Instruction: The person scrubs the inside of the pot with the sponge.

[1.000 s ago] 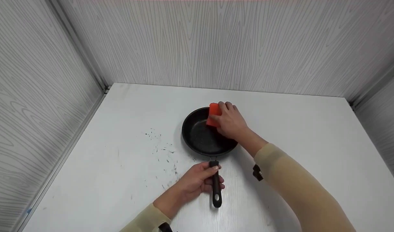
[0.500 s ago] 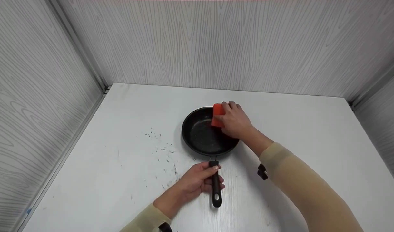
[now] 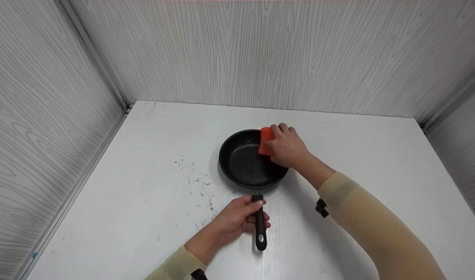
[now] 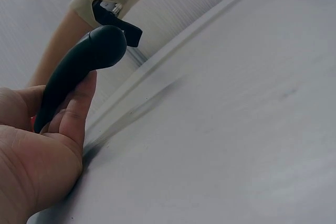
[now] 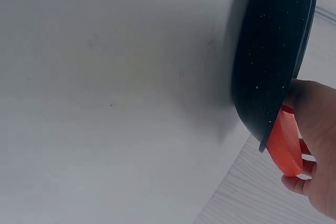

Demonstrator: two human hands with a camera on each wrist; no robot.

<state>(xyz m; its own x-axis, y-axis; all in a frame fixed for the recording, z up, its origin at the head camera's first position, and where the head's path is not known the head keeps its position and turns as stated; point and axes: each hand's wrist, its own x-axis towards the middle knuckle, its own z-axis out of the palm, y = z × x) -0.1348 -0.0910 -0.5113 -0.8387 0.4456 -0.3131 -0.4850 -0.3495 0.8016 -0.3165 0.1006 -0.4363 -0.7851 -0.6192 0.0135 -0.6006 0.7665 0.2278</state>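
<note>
A black frying pan (image 3: 245, 165) sits on the white table, its handle (image 3: 260, 237) pointing toward me. My left hand (image 3: 233, 218) grips that handle, thumb on top and fingers curled beneath; the left wrist view shows the handle's rounded end (image 4: 107, 46) sticking out past the fingers. My right hand (image 3: 288, 147) holds an orange-red sponge (image 3: 265, 142) against the upper right inside of the pan. In the right wrist view the sponge (image 5: 285, 148) sticks out over the pan's rim, pinched between thumb and fingers. The sponge's underside is hidden.
Dark crumbs or smudges (image 3: 198, 181) are scattered on the table (image 3: 124, 186) left of the pan. Pale wood-grain panels (image 3: 237, 54) stand behind the table and at both sides. Each sleeve has a dark strap (image 3: 322, 208) near the wrist.
My right hand has moved the sponge rightward and slightly down along the pan's inside. The left hand and the pan have stayed practically in place.
</note>
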